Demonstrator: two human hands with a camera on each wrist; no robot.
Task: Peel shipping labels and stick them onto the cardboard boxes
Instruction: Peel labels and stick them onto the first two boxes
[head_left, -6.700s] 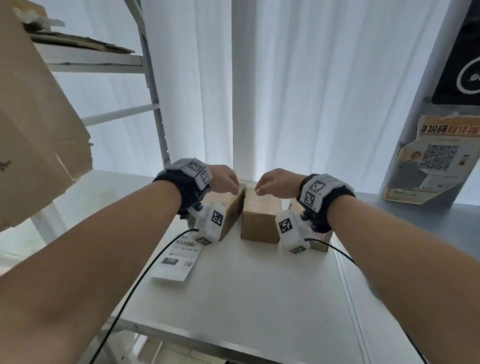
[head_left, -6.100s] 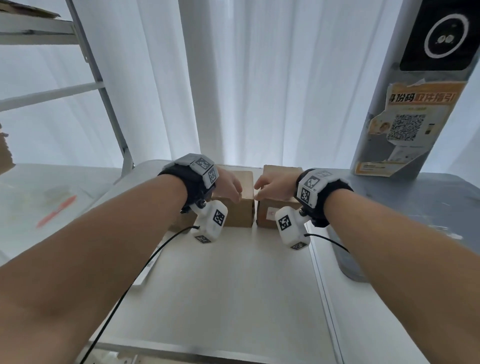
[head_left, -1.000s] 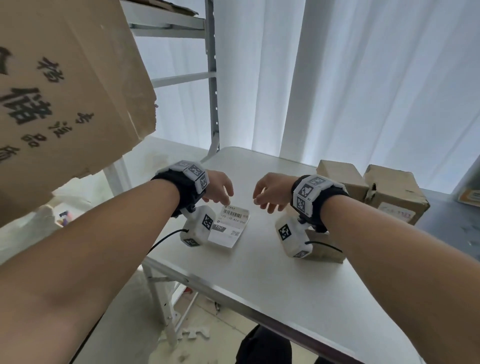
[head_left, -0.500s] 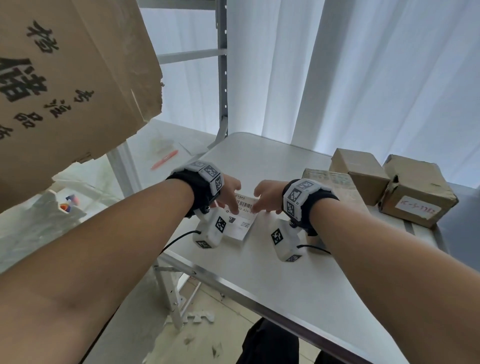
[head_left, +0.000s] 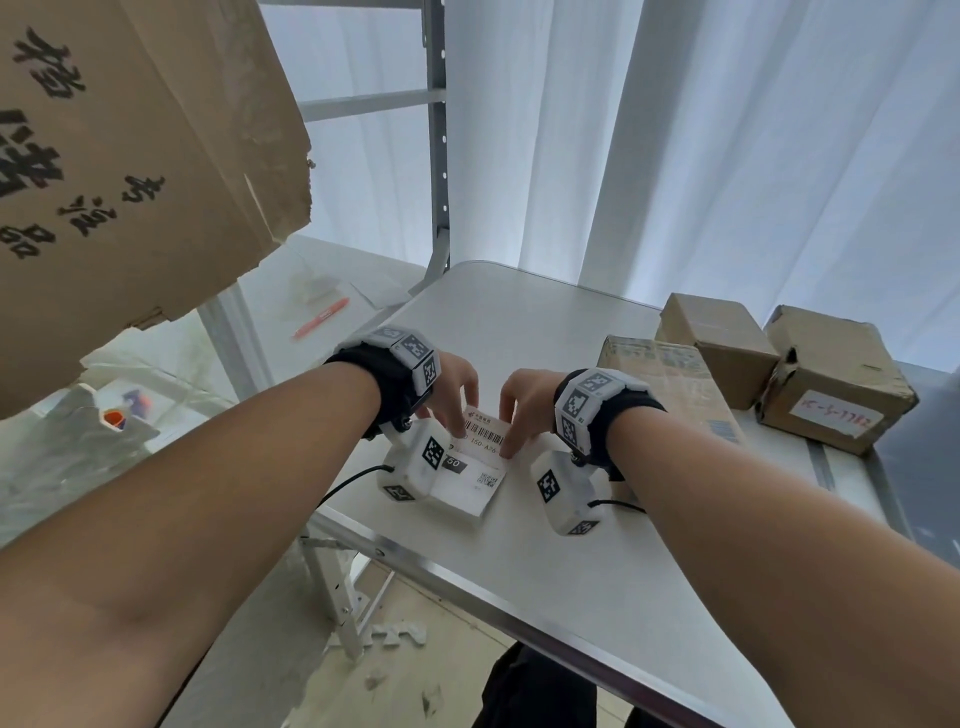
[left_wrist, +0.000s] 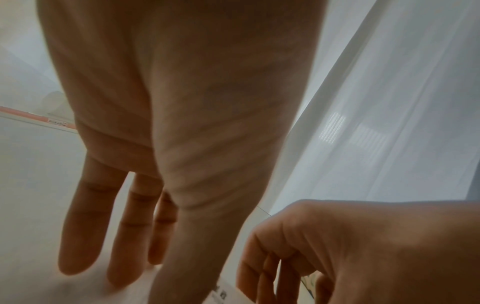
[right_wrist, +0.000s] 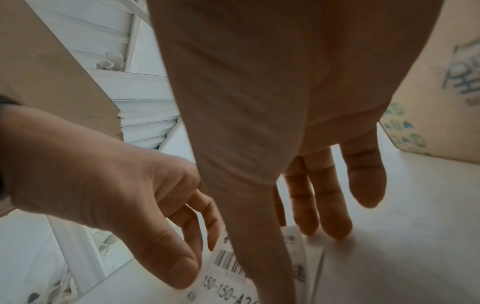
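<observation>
A white shipping label sheet (head_left: 480, 470) with a barcode lies flat near the left front of the white table (head_left: 519, 338). My left hand (head_left: 457, 410) rests its thumb and lightly bent fingers on the label's (right_wrist: 228, 288) left and far edge. My right hand (head_left: 514, 426) lays its thumb on the right part, while its other fingertips (right_wrist: 337, 230) touch the table beside the sheet. I cannot tell whether any corner is lifted. Three cardboard boxes stand at the right: a flat printed one (head_left: 670, 382), a small plain one (head_left: 719, 345), and one with a handwritten white sticker (head_left: 836, 379).
A big cardboard carton (head_left: 130, 171) with black characters overhangs the upper left. A grey metal shelf post (head_left: 440, 156) rises behind the table's left corner. A red pen (head_left: 319, 325) lies on the neighbouring surface. The table's front edge (head_left: 519, 626) runs close below my wrists.
Both hands left the boxes at the back and came to the label sheet. In the last second they dropped onto it and now touch it from both sides.
</observation>
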